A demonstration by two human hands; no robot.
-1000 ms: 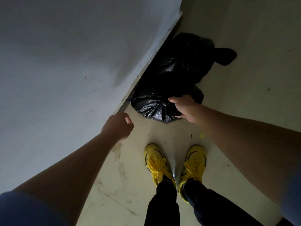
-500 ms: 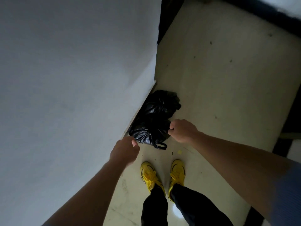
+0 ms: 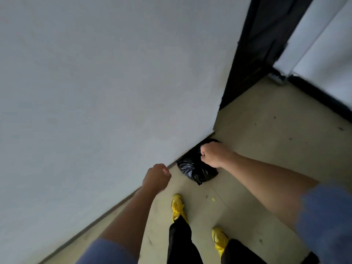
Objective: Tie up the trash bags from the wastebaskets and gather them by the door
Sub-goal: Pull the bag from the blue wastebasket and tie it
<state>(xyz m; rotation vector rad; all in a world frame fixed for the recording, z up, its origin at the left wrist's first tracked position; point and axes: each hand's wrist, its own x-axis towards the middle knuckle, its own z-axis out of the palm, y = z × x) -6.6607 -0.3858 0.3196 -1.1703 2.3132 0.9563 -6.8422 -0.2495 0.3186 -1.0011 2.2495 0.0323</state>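
Note:
Black trash bags lie on the floor against the foot of the white wall, just short of its corner. The nearer bag shows crinkled and knotted; the one behind it is mostly hidden by my right hand. My right hand is curled into a fist in front of the bags, and I see nothing held in it. My left hand is also a loose fist, empty, to the left of the bags and close to the wall.
A large white wall fills the left side. Past its corner stands a dark door frame with a black skirting along the far wall. My yellow shoes stand on the beige floor, near a small yellow scrap.
The view has risen and pulled back from the bags, bringing the door frame into sight. My right hand has come off the bag and closed into a fist. The bags stay on the floor.

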